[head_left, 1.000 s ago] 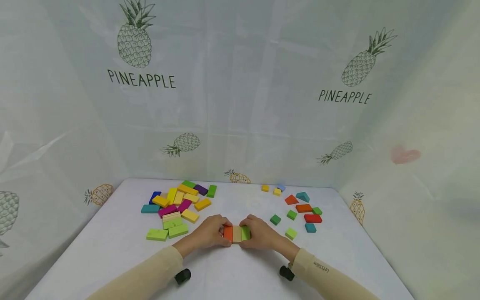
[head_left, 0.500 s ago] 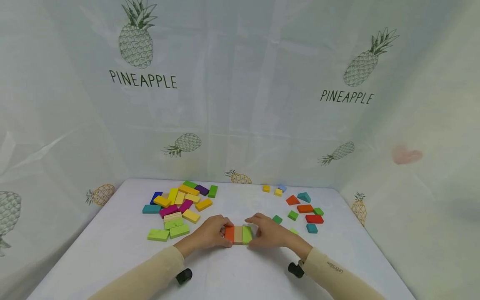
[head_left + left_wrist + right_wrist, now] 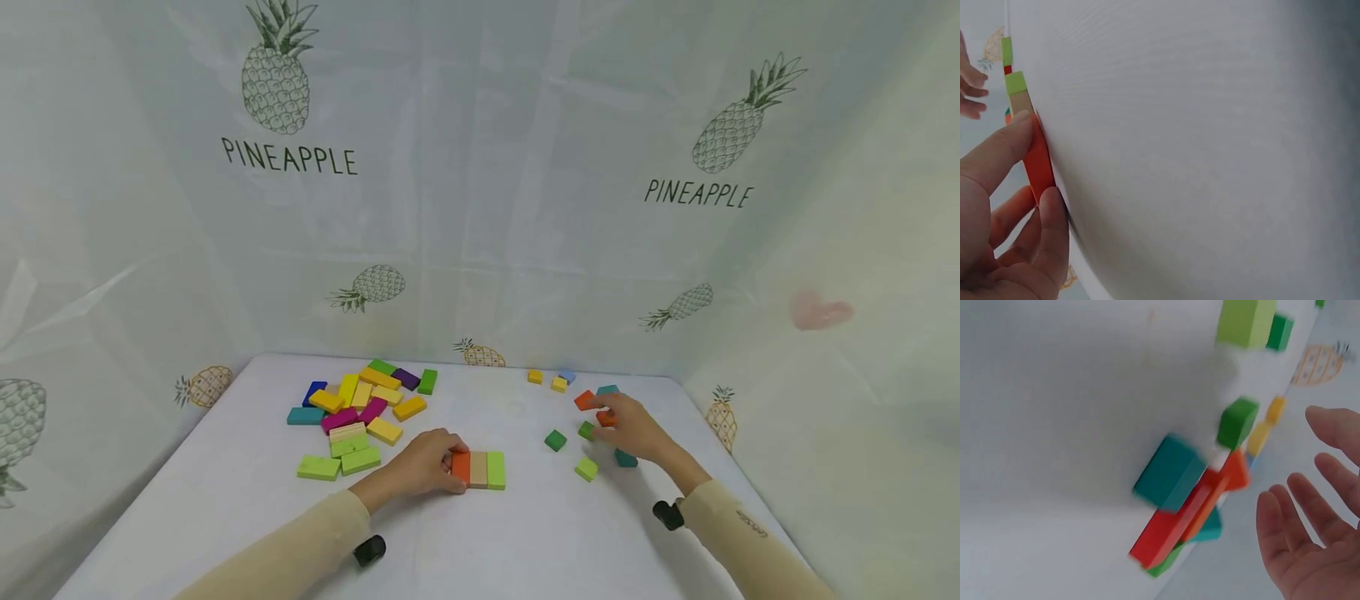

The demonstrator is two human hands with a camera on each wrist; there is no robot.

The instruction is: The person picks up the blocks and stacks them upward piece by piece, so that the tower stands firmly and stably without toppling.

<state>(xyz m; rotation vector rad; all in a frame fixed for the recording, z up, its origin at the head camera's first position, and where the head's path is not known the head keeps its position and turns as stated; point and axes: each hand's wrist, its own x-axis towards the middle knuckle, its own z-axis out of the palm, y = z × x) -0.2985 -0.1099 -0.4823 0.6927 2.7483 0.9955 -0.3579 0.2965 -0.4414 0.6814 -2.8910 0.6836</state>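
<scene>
My left hand (image 3: 420,465) pinches the orange block (image 3: 461,468) between thumb and fingers at the table's middle. Flush against that block lie a plain wooden block (image 3: 478,470) and a light green block (image 3: 496,471), forming a row. Thumb and fingertips also show on the orange block's ends in the left wrist view. My right hand (image 3: 632,429) hovers over the loose blocks at the right, fingers spread and loosely bent, holding nothing. Beneath and beside it are a red block (image 3: 1163,528), a teal block (image 3: 1169,472), a green cube (image 3: 1237,422) and an orange triangle (image 3: 1235,472).
A heap of coloured blocks, with magenta (image 3: 340,419) and yellow (image 3: 386,430) ones, lies left of my left hand. Small yellow cubes (image 3: 535,377) sit near the back edge. A light green cube (image 3: 587,469) and a dark green one (image 3: 556,440) lie right of the row.
My right hand has let go of the light green block and moved right, over the loose blocks. My left hand keeps its hold on the orange block.
</scene>
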